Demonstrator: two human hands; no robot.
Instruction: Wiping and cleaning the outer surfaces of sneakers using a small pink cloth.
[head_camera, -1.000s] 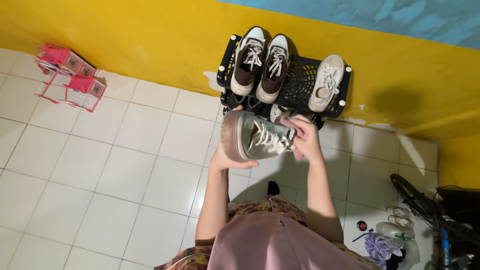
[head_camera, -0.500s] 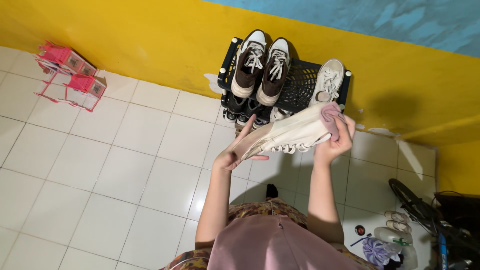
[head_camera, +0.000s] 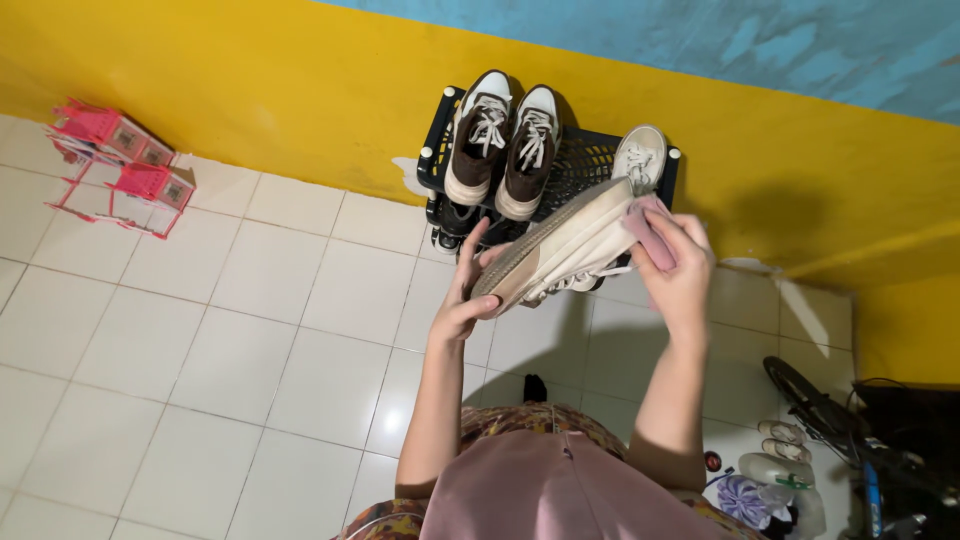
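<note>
Head view, looking straight down. Both hands are raised over the white tiled floor, holding one off-white sneaker on its side, sole edge turned up, toe toward the left hand, just near of the rack.

Left hand: fingers spread, cupping the toe end from below. Right hand: closed around a pink cloth, pressed against the heel end of the shoe. Laces hang loose beneath.

Black shoe rack stands against the yellow wall. Top tier carries a brown-and-white pair at left and a single white sneaker at right; a gap beside that single shoe. Lower tier holds dark shoes, mostly hidden.

Progress, as judged: wiping is under way at the heel; sole edge toward the toe looks grey and soiled, so cleaning appears incomplete. Shoe not yet back on the rack.

Far left: pink toy carts. Near right: bottles and slippers, partly cut off.
</note>
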